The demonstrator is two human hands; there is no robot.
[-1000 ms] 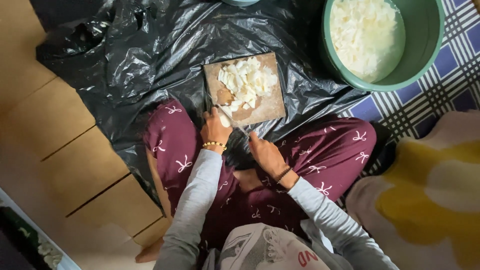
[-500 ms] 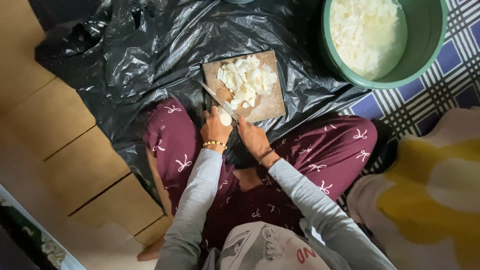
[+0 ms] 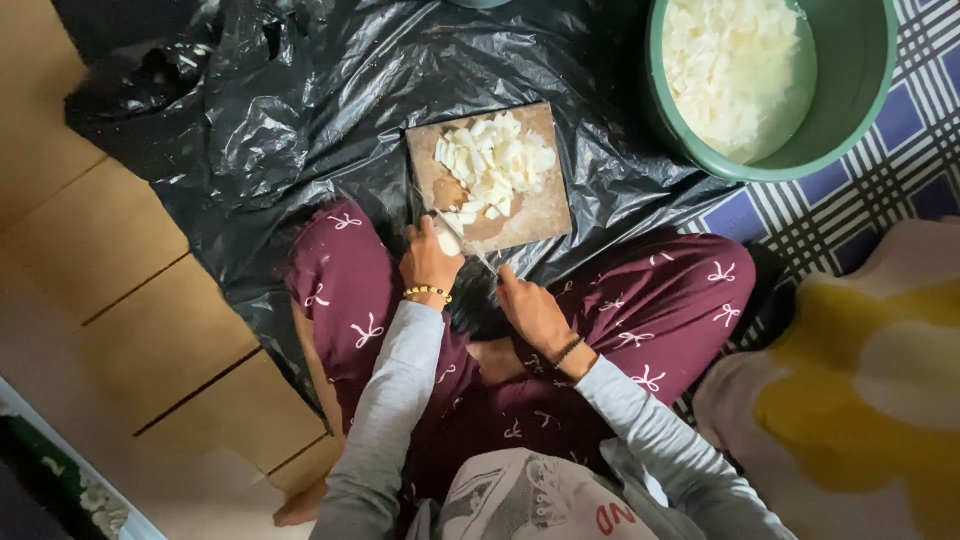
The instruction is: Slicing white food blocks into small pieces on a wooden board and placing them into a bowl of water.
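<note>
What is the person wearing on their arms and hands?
Both arms are covered by long light grey sleeves that end at the wrists. The left hand is bare, with a gold beaded bracelet at its wrist. The right hand is bare too, with a thin dark band at its wrist. No gloves or rings show.

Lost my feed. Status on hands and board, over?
Left hand pins white piece. Right hand grips knife. Cut pile on cutting board. Nothing blocking.
</note>
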